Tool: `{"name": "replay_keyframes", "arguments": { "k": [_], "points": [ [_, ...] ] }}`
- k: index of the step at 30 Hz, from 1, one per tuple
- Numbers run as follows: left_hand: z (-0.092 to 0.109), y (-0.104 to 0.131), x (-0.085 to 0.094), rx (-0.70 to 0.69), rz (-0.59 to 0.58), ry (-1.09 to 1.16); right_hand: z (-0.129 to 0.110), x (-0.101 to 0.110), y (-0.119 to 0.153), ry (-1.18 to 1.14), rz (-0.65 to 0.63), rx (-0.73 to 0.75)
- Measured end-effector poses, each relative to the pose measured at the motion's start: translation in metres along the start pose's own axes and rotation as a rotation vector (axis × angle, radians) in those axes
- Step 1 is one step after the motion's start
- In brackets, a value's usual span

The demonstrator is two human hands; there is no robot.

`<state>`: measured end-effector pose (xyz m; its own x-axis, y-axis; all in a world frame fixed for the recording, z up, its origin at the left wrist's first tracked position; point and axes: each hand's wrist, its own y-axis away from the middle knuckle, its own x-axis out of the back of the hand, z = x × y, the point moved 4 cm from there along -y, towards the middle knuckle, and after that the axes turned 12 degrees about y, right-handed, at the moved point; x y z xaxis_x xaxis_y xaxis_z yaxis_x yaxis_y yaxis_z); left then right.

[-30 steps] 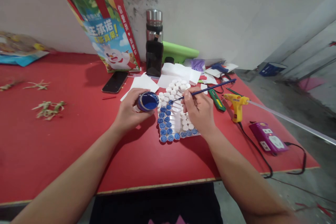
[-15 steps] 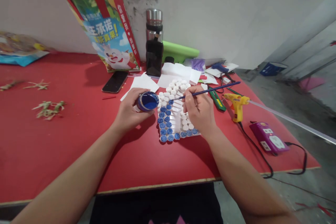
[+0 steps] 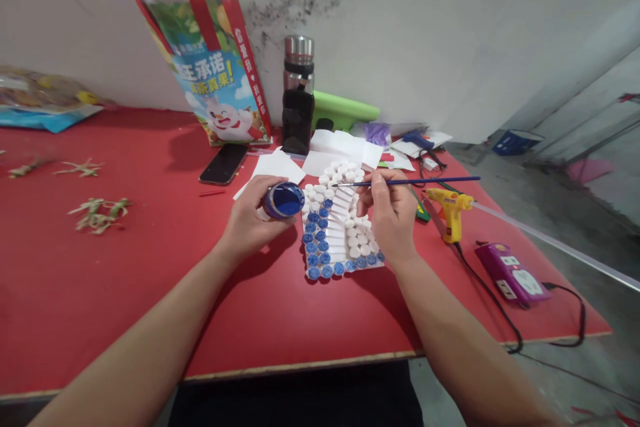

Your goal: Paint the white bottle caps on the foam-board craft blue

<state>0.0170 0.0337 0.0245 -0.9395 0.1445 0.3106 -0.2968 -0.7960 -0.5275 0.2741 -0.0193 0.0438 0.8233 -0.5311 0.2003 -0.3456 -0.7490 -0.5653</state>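
My left hand (image 3: 253,217) is wrapped round a small jar of blue paint (image 3: 285,200), its open mouth tilted toward me. Between the fingers of my right hand (image 3: 389,212) is a thin paintbrush (image 3: 425,180), held nearly level, its dark tip above the upper part of a craft panel (image 3: 339,237). That panel lies on the table and bears many small round pieces. Blue-painted rounds (image 3: 313,260) run along its left side and front edge; white rounds (image 3: 357,240) cover the right and far parts. A fan of white strips fills the middle.
On the red table (image 3: 125,307) stand a printed bag (image 3: 220,80) and a dark bottle (image 3: 298,100). A phone (image 3: 223,163) and white papers (image 3: 343,147) lie nearby. To the right are a yellow glue gun (image 3: 453,210) and a purple power socket (image 3: 513,273) with cords.
The brush tip has lifted off the blue rounds and shifted right and a little up, the brush now more level. My right hand moved slightly right; the whole view sank a little.
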Motion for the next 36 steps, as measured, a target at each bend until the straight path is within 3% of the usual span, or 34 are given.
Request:
{"name": "replay_keyframes", "arguments": {
  "k": [4, 10, 12, 17, 21, 28, 36],
  "points": [
    [-0.001, 0.000, 0.001, 0.002, 0.013, -0.003, -0.003, -0.001, -0.001, -0.032, 0.018, -0.003],
    [-0.001, -0.002, -0.001, -0.020, -0.004, 0.028, -0.043, -0.001, -0.029, 0.120, -0.087, 0.093],
    [0.000, -0.003, 0.000, -0.031, 0.001, 0.029, -0.049, -0.001, -0.038, 0.108, -0.055, 0.119],
    [-0.002, -0.003, 0.004, -0.027, 0.029, 0.009, -0.018, -0.004, -0.031, -0.024, 0.056, 0.043],
    [-0.005, -0.002, 0.003, -0.011, 0.018, -0.004, 0.009, -0.006, -0.018, 0.041, 0.025, 0.024],
    [-0.010, -0.001, 0.002, 0.009, 0.002, 0.007, 0.007, -0.001, -0.015, 0.164, -0.041, 0.111],
    [-0.007, -0.001, 0.004, 0.012, 0.003, -0.006, 0.008, -0.009, -0.011, 0.169, -0.103, 0.107]
  ]
}}
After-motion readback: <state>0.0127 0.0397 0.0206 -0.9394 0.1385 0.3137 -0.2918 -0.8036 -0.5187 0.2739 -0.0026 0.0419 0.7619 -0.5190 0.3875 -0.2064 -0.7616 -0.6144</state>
